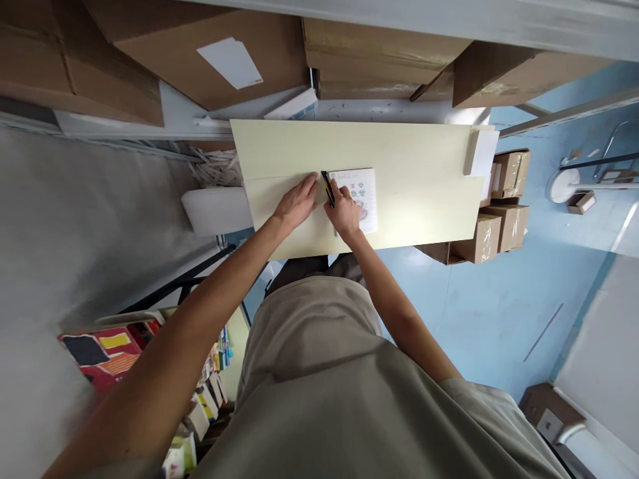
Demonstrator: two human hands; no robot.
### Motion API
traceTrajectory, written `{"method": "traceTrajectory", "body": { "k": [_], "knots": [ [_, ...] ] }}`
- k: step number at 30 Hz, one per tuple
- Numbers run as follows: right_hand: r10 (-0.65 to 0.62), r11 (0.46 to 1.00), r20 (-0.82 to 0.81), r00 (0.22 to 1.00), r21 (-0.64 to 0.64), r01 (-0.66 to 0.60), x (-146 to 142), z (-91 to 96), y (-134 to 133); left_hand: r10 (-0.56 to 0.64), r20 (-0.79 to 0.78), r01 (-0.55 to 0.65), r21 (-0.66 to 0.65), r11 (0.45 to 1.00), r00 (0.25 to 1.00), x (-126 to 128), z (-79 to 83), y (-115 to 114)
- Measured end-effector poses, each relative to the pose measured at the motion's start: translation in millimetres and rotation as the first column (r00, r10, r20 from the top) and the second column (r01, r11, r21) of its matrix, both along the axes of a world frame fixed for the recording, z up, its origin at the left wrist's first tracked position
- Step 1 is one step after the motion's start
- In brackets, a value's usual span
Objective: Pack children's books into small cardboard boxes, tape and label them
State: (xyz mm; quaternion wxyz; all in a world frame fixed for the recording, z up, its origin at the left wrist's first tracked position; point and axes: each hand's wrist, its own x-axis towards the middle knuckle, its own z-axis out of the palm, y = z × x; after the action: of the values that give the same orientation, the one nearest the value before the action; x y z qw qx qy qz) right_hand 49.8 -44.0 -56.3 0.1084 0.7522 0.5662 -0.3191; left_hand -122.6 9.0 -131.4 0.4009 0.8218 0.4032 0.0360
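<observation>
One black-and-yellow cutter [328, 187], probably light, stiff, best held mid-handle: the right hand [344, 214] clasps it; the left hand [298, 200] lies flat, unclenched, on the pale tabletop [424, 186].

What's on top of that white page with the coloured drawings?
The right hand lies over the left part of the page, holding a black-and-yellow tool near its edge. Some coloured drawings show; whatever is printed beneath the hand is covered and cannot be seen.
</observation>
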Motion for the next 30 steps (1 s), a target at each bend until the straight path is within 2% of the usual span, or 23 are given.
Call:
{"method": "traceTrajectory", "body": {
  "k": [7,16,24,30],
  "knots": [
    [0.017,1.0,0.004,1.0,0.004,-0.017,-2,-4.1,-6,0.003,0.007,-0.003,0.014,1.0,1.0,1,-4.4,-1],
    [0.07,0.997,0.03,0.997,-0.016,-0.069,-3,0.7,-16,-0.005,-0.001,0.005,0.025,1.0,1.0,4,-4.8,0],
    [0.087,0.996,0.01,0.996,-0.038,-0.086,-4,5.8,-37,-0.052,-0.055,0.056,0.061,0.997,0.997,4,-2.5,-1],
    [0.131,0.986,0.008,0.991,-0.108,-0.129,-2,16.3,-57,-0.018,-0.031,0.019,0.037,0.999,0.999,8,2.0,-4]
  ]
}}
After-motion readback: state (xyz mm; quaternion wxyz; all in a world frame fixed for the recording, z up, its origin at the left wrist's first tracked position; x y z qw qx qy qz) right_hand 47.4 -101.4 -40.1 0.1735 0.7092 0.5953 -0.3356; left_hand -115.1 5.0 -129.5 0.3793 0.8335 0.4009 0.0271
